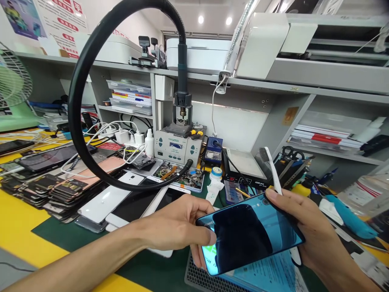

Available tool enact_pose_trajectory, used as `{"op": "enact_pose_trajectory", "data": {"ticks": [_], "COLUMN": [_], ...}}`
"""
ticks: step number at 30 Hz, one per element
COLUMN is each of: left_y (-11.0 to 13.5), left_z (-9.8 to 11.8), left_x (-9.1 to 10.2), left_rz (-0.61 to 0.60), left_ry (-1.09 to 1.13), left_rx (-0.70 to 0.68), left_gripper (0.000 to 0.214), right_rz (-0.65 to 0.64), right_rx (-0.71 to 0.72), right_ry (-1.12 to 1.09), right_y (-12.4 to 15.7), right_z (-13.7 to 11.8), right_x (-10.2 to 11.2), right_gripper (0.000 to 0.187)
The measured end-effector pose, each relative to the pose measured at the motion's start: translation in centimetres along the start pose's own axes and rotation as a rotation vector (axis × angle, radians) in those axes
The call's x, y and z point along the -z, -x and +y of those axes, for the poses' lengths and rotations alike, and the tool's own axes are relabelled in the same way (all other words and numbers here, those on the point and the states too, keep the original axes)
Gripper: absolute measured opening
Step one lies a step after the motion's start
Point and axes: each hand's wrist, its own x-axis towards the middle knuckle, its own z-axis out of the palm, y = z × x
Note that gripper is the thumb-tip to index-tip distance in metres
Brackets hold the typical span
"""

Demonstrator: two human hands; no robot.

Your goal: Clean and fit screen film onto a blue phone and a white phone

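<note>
A blue glossy phone [252, 233] lies tilted between both my hands, back side up, above the green mat. My left hand [179, 225] grips its left end with the thumb on top and fingers wrapped underneath. My right hand [306, 231] holds the phone's right edge and also clasps a white toothbrush [272, 168], whose bristled head points up and away. The brush's lower end pokes out below my right palm.
Stacks of phones and screens [60, 182] cover the left of the bench. A hot-air station [178, 146] with a looping black hose [82, 81] stands behind. A parts tray [182, 174], a small bottle [216, 174], a heating plate [246, 166] and tools lie around.
</note>
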Motion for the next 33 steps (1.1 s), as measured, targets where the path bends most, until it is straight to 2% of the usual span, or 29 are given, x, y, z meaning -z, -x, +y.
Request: {"op": "enact_pose_trajectory", "data": {"ticks": [6, 13, 18, 20, 25, 33], "left_y": [-0.1, -0.3, -0.2, 0.0, 0.2, 0.1], "left_z": [-0.3, -0.4, -0.3, -0.1, 0.2, 0.3], "left_x": [0.1, -0.1, -0.5, -0.4, -0.1, -0.3], "left_rz": [0.023, 0.067, 0.168, 0.149, 0.001, 0.044], "left_ry": [-0.019, -0.050, -0.156, -0.132, -0.101, -0.156], "left_rx": [0.000, 0.006, -0.030, -0.037, 0.031, 0.050], "left_gripper": [0.008, 0.013, 0.023, 0.021, 0.017, 0.011], "right_rz": [-0.004, -0.021, -0.037, -0.028, -0.012, -0.018], "right_rx": [0.000, 0.094, 0.084, 0.045, -0.008, 0.069], "right_ry": [0.031, 0.202, 0.257, 0.198, 0.091, 0.187], "right_y": [0.0, -0.2, -0.4, -0.4, -0.1, 0.0], "right_z": [0.1, 0.6, 0.5, 0.4, 0.1, 0.3], "right_x": [0.0, 0.9, 1.1, 0.9, 0.5, 0.4], "right_gripper": [0.038, 0.036, 0.035, 0.036, 0.038, 0.038]}}
